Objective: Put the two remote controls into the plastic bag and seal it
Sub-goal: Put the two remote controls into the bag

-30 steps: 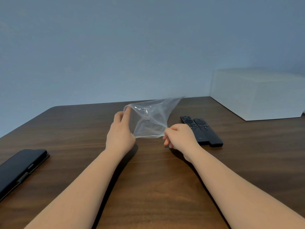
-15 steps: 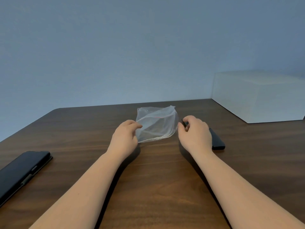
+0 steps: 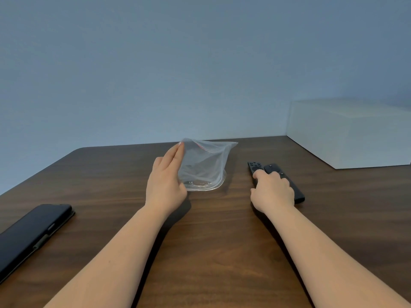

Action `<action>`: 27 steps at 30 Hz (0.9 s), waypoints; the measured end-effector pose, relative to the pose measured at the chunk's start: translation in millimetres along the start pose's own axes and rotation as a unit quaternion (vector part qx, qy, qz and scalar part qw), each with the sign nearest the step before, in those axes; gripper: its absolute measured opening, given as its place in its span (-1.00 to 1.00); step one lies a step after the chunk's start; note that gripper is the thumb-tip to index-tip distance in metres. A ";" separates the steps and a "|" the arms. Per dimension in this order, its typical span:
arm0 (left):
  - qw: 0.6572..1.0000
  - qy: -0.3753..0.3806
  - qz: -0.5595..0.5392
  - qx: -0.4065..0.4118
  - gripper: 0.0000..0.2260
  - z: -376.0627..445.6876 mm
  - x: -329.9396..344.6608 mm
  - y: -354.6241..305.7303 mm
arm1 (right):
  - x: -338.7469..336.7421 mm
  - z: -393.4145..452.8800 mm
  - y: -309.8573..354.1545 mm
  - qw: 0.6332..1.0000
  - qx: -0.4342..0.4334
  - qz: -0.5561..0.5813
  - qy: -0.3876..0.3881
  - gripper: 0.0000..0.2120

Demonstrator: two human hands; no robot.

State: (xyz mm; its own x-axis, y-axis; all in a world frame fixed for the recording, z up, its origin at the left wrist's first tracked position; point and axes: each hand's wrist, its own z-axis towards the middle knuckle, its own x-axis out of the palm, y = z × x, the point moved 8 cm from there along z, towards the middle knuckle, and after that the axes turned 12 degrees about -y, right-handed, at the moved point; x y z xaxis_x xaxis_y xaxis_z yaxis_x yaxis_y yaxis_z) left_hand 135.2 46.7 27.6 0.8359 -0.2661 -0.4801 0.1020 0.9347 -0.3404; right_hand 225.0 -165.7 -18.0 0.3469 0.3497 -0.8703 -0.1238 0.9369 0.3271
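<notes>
Plastic bag [image 3: 203,165] upright at the middle of the dark wooden table [image 3: 211,241], bottom edge on the surface, mouth with its red strip raised toward the far side; pinched at the upper left corner by the left hand [image 3: 165,181], fingers closed on the film; empty and clear. Two remote controls [image 3: 270,174] flat side by side to the right of the bag, apart from it; covered at their near half by the right hand [image 3: 272,192], fingers curled down over both, touching; whether gripped or only pressed, cannot tell. Black phone [image 3: 33,232] at near left; white box [image 3: 349,134] at far right.
</notes>
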 end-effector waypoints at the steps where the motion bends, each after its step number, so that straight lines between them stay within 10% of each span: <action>1: 1.000 0.012 0.013 -0.007 -0.25 -0.2 1.3 1.7 | 1.6 0.3 0.7 1.000 -0.001 0.010 0.001 -0.68; 11: 0.987 0.077 0.130 -0.051 -0.22 -2.2 13.2 19.3 | -17.8 9.7 7.9 0.968 -0.035 0.201 -0.144 -0.76; 19: 0.980 0.092 0.171 -0.039 -0.21 -5.0 17.6 20.1 | -92.7 -35.6 34.2 0.811 -0.203 0.427 -0.344 -0.83; 27: 0.979 0.143 0.118 -0.087 -0.24 -10.1 29.3 28.6 | -81.2 -57.7 69.4 0.829 -0.331 0.389 -0.228 -0.88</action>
State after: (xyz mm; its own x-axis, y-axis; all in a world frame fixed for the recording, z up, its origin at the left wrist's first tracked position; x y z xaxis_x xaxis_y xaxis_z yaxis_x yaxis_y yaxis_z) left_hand 157.1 63.2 -4.4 0.6375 -0.1252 -0.7602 -0.1901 0.9306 -0.3127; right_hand 134.6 -128.7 54.1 0.2198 0.9524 -0.2114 -0.9061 0.2796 0.3176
